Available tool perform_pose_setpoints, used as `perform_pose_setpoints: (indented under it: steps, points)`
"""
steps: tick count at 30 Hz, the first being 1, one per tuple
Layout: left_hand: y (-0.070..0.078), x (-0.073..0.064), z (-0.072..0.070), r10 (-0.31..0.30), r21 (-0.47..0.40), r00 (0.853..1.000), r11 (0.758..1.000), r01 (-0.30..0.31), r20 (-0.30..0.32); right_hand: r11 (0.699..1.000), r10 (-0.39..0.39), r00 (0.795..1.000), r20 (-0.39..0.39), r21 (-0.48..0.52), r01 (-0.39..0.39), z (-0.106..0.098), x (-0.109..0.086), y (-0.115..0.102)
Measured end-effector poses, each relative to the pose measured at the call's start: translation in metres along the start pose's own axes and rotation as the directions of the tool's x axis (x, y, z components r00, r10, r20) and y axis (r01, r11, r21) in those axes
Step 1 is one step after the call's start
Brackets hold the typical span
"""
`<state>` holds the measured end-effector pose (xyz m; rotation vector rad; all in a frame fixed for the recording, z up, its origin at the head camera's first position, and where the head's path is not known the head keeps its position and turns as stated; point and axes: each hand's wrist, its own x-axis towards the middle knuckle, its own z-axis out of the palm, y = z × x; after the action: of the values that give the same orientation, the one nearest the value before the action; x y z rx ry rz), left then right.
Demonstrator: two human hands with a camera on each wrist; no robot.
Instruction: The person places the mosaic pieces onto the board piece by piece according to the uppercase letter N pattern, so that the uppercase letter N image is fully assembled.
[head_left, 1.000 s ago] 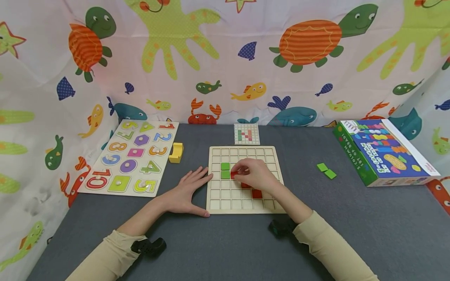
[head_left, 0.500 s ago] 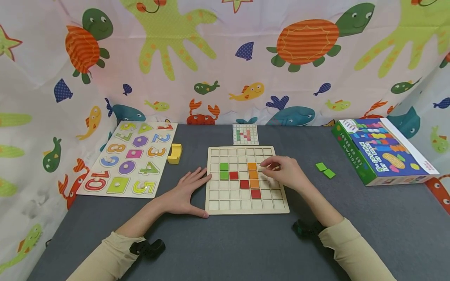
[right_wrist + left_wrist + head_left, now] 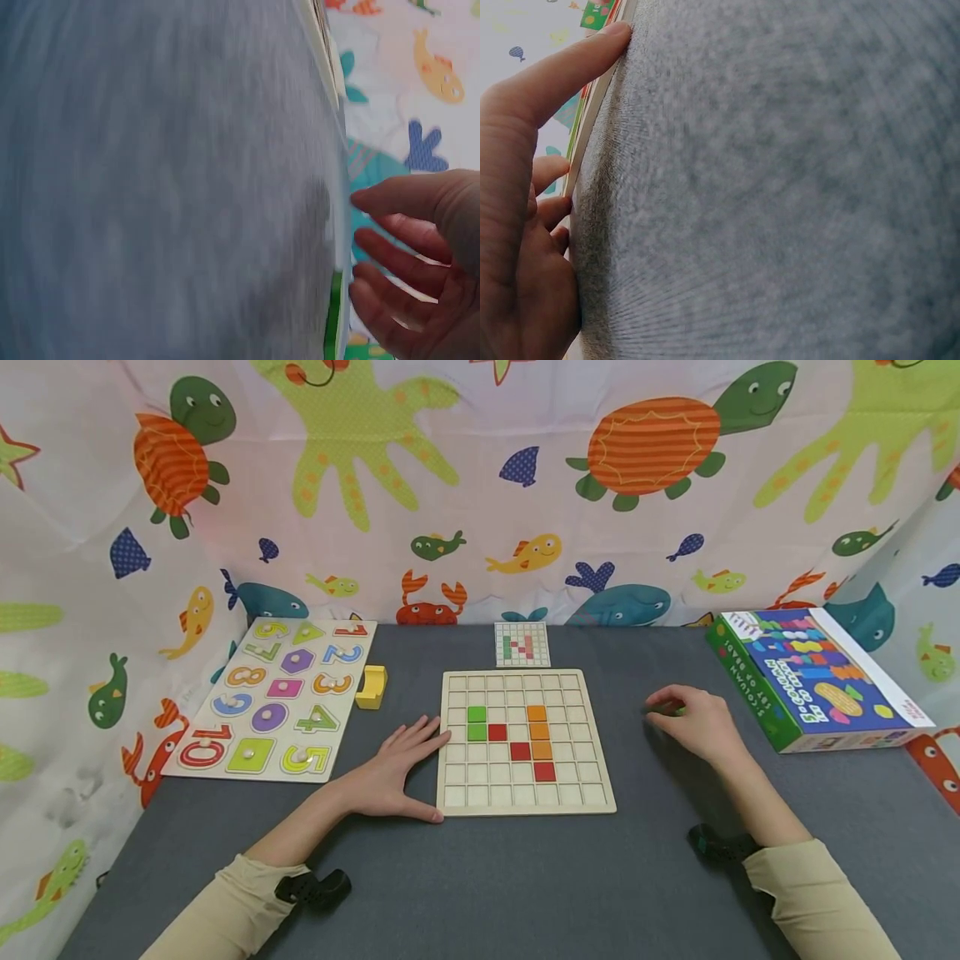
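In the head view my left hand (image 3: 393,772) lies with spread, straight fingers at the left edge of a wooden grid board (image 3: 477,797). Its thumb (image 3: 577,64) touches the board's edge in the left wrist view. On the grid sit two green tiles (image 3: 477,734), three red tiles (image 3: 520,752) in a diagonal and an orange column (image 3: 541,750). My right hand (image 3: 697,722) hovers to the right of the board, fingers loosely bent and apart in the right wrist view. A bit of a loose green tile (image 3: 680,712) shows under its fingertips; the rest is hidden.
Behind the board lies a small pattern card (image 3: 522,629). A number-and-shape puzzle board (image 3: 251,724) and a yellow block (image 3: 371,687) stand to the left. At the right is a game box (image 3: 825,685). A sea-animal cloth (image 3: 480,485) encloses the table.
My right hand has left the red tile on the board and moved right, over the loose green tiles, which it now covers. The left hand stays in place.
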<state>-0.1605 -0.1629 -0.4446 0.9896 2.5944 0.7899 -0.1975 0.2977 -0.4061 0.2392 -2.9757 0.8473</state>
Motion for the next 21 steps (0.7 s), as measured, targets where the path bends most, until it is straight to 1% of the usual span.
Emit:
perform_pose_setpoints:
  steps: [5, 8, 11, 14, 17, 21]
  points:
    - [0.000, 0.000, 0.000, -0.001, 0.000, 1.000, 1.000, 0.001, 0.001, 0.995, 0.080, 0.996, 0.028, -0.058, -0.078, -0.013, -0.002, 0.019]
    - [0.000, 0.000, -0.001, -0.001, 0.001, 1.000, 1.000, 0.001, 0.001, 0.991, 0.125, 0.990, 0.065, -0.062, -0.121, -0.017, -0.003, 0.026]
    - [0.000, 0.000, -0.001, 0.001, 0.005, 1.000, 1.000, -0.001, -0.002, 0.988, 0.148, 0.985, 0.090, -0.048, -0.144, -0.019, -0.002, 0.029]
    - [0.001, -0.001, -0.001, 0.002, 0.007, 1.000, 1.000, -0.002, -0.004, 0.991, 0.134, 0.988, 0.083, -0.032, -0.132, -0.018, -0.002, 0.029]
    - [0.002, -0.001, -0.001, 0.000, 0.006, 1.000, 1.000, 0.000, -0.003, 0.995, 0.103, 0.993, 0.050, -0.014, -0.102, -0.016, -0.002, 0.027]
    - [0.003, -0.001, -0.002, -0.010, 0.005, 1.000, 1.000, 0.010, 0.000, 0.998, 0.065, 0.998, 0.004, 0.010, -0.065, -0.009, -0.002, 0.016]
